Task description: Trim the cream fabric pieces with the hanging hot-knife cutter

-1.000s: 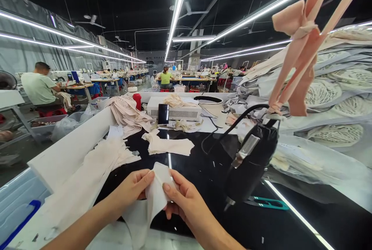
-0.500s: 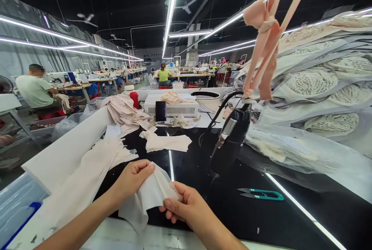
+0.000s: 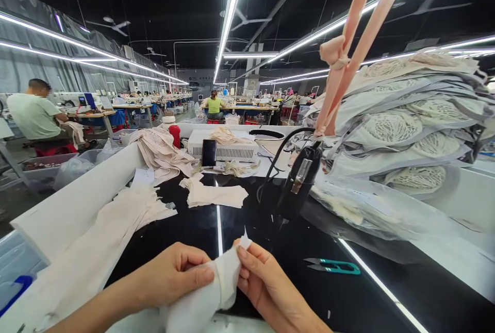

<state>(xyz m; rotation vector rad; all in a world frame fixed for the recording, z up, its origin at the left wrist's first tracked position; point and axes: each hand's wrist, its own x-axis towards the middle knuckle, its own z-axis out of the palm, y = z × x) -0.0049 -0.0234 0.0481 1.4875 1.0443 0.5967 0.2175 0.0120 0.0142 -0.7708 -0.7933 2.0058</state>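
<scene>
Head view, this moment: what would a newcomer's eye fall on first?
Probably the pink straps right of center, with a black tool hanging below them. Next, the tall pile of pale fabric on the right. Then the white cloth at bottom center, held by the left hand and right hand.

The black bench (image 3: 247, 222) bears pale cloths (image 3: 112, 227) along its left edge, a box (image 3: 228, 153) by the far edge, snips (image 3: 340, 267) right of middle.

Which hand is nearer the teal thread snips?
Right. The right hand is left of the teal thread snips, apart from them, pinching white fabric; the left hand is farther left, gripping the same fabric.
</scene>
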